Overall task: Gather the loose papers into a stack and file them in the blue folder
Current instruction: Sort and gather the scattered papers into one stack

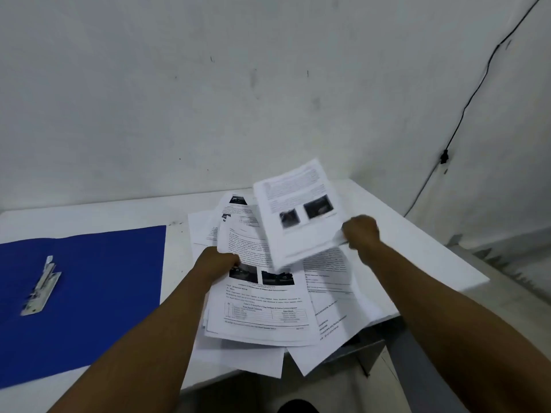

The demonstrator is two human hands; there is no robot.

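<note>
Both hands are busy with paper: the right hand [360,232] grips a few sheets [298,213] lifted clear of the pile [268,308], while the left hand [219,262] pinches the edge of another page on that pile. Gathering looks barely half done — most pages lie fanned and overlapping. Nothing is filed; the folder [98,293] lies open to the left on the table [417,248], its clip [40,289] bare.

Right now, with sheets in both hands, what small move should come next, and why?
Probably lay the right hand's lifted sheets onto the bundle the left hand grips. More papers lie fanned and skewed on the table, some overhanging its edge, and the open folder waits empty at left.
</note>
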